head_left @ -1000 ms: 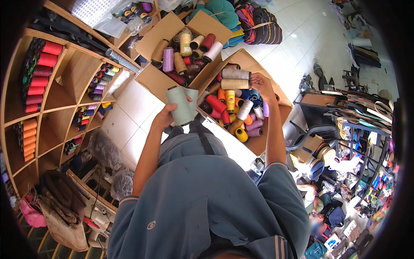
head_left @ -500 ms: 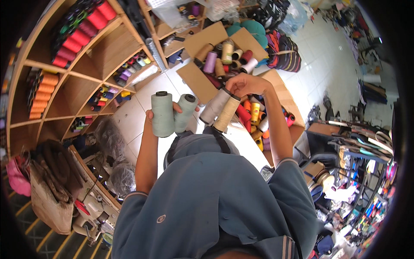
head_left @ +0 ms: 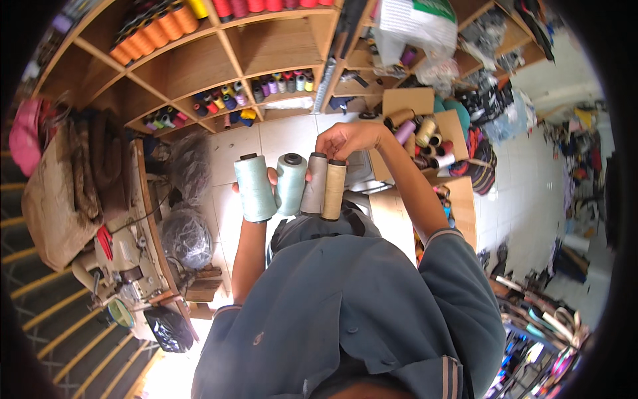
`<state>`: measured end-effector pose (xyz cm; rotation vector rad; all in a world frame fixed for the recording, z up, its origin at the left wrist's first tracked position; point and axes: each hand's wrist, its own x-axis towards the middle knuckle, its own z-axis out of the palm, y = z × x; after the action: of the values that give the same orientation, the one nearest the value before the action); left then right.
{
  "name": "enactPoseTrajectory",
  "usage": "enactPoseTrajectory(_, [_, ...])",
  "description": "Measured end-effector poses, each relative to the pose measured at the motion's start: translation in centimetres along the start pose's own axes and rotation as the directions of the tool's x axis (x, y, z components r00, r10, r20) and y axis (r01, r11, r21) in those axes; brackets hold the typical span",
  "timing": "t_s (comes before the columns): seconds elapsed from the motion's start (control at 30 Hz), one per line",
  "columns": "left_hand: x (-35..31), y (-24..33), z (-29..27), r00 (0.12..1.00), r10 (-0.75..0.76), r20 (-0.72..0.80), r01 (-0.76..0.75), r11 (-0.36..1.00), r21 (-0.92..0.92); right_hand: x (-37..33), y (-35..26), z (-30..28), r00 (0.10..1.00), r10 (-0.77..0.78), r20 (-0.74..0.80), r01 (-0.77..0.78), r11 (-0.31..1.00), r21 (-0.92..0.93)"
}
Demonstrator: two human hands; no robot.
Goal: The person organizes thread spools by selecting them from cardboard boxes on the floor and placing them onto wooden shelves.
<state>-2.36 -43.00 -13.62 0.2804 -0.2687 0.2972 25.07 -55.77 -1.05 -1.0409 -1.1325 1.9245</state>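
Observation:
Two pale mint thread cones stand upright side by side in my left hand [head_left: 272,176]: a larger mint cone [head_left: 254,191] and, to its right, a slightly smaller mint cone [head_left: 290,188]. Its fingertips show beside and between them; the palm is hidden behind. My right hand [head_left: 349,139] pinches two slimmer cones by their dark tops, a grey thread cone [head_left: 314,185] and a tan thread cone [head_left: 333,193]. These hang nearly upright just right of the mint pair, the grey one close against the smaller mint cone.
Wooden shelves [head_left: 279,50] with rows of coloured thread cones span the far side. Open cardboard boxes [head_left: 458,193] of mixed cones stand at the right. At the left are a sewing machine [head_left: 126,266] on a table and clear plastic bags [head_left: 188,236].
My right hand has brought the grey and tan cones leftward, up beside the mint cones, and they hang straighter. The view has turned toward the shelves, so the boxes appear farther right.

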Motion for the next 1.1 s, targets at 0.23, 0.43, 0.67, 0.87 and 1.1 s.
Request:
enactPoseTrajectory(0.23, [-0.6, 4.4, 1.3, 0.988, 0.089, 0.123, -0.109, 0.979, 0.171, 7.2, -0.1, -3.8, 0.985, -0.103, 0.137, 0.071, 0.973, 0.22])
enactPoseTrajectory(0.43, [3.0, 7.9, -1.9, 0.97, 0.238, 0.053, -0.243, 0.927, 0.286, 12.4, 2.3, -6.8, 0.979, -0.198, -0.04, 0.189, 0.821, 0.539])
enactPoseTrajectory(0.67, [6.2, 12.9, -6.4, 0.863, 0.464, -0.199, -0.42, 0.878, 0.229, 20.6, 2.8, -10.2, 0.883, 0.182, -0.432, 0.238, 0.621, 0.747])
enactPoseTrajectory(0.87, [9.1, 17.3, -7.3, 0.782, 0.597, -0.179, -0.518, 0.783, 0.345, 24.3, -0.8, -14.7, 0.941, 0.144, -0.306, 0.224, 0.414, 0.882])
enactPoseTrajectory(1.1, [13.0, 21.2, -3.0, 0.802, 0.596, 0.045, -0.574, 0.747, 0.336, 26.9, -2.5, -16.3, 0.878, 0.295, -0.377, 0.178, 0.531, 0.829])
